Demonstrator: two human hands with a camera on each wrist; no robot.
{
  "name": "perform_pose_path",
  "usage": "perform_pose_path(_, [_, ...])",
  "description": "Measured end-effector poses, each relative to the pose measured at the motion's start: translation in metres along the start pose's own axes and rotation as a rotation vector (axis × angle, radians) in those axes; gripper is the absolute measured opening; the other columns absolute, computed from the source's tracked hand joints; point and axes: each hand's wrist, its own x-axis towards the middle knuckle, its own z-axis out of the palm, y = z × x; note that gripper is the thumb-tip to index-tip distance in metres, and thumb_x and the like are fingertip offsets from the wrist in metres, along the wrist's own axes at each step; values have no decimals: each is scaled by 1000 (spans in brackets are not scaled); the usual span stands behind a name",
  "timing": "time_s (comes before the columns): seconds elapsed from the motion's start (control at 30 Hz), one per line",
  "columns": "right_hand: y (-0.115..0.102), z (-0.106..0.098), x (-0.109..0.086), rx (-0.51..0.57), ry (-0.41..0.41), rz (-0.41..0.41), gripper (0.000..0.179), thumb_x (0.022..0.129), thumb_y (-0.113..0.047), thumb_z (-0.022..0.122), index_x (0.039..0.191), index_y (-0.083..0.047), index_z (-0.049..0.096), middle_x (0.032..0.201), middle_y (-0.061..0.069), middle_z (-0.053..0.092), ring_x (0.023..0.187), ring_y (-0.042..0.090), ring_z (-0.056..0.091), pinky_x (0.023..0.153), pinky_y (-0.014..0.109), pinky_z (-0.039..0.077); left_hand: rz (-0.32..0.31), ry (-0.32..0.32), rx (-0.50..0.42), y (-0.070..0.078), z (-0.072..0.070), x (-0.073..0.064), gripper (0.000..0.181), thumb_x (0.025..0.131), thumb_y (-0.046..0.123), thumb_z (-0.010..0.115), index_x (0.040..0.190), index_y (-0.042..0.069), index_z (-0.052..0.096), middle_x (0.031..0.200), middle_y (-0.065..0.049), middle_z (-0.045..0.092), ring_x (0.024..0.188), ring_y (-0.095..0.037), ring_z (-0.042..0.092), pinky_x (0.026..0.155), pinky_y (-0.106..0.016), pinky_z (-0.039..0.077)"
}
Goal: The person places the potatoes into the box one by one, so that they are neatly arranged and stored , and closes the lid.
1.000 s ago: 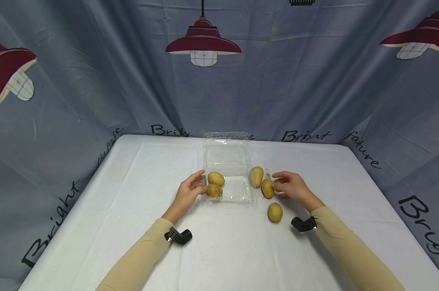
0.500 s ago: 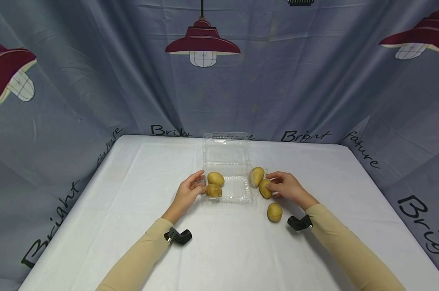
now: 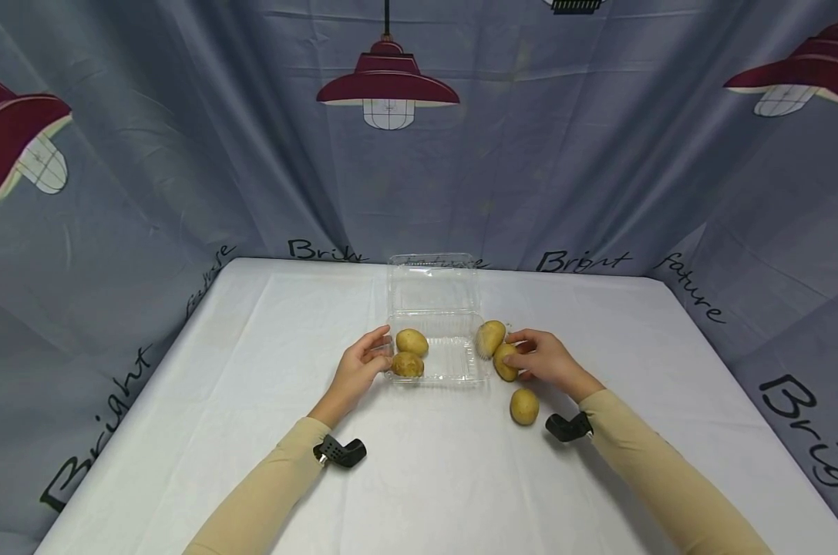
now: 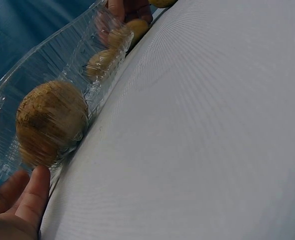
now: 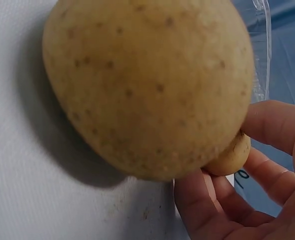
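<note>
A clear plastic clamshell box (image 3: 453, 362) lies with its lid raised at the back. Two potatoes, one yellow (image 3: 412, 341) and one browner (image 3: 408, 364), sit in its left part. My left hand (image 3: 355, 370) touches the box's left side with fairly straight fingers; its fingertips (image 4: 39, 175) are at the plastic in the left wrist view. By the right wall, my right hand (image 3: 546, 360) pinches a potato (image 3: 505, 362) between thumb and fingers. Another potato (image 3: 490, 338) is just behind it, overlapping the wall. Fingers partly hide the pinched potato (image 5: 232, 157) in the right wrist view.
A loose potato (image 3: 524, 406) rests on the white-covered table (image 3: 425, 478), nearer than the right hand; it fills much of the right wrist view. A grey-blue curtain (image 3: 502, 169) with printed lamps hangs behind the table.
My right hand has moved left onto the potato beside the box and taken hold of it. That potato has shifted slightly left. The left hand and box have stayed put.
</note>
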Motion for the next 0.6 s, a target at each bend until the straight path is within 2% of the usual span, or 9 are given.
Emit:
perform_pose_path(0.23, [0,3,3,7,19,24,48,90,-12,73,134,3,59,118,22,58,87,19,62,70,29,60,9,-3,7,-1,-1,0,63,89,-3,56,151,2,47,146,-26,54,129,-43,58,88,-14,51])
perform_pose_path(0.6, [1,9,0,53,57,58,47,90,-10,72,134,1,59,121,22,56,92,23,62,71,32,62,6,-4,-2,-2,-1,0,63,89,-3,57,151,1,47,146,-27,54,130,-43,57,87,-13,51])
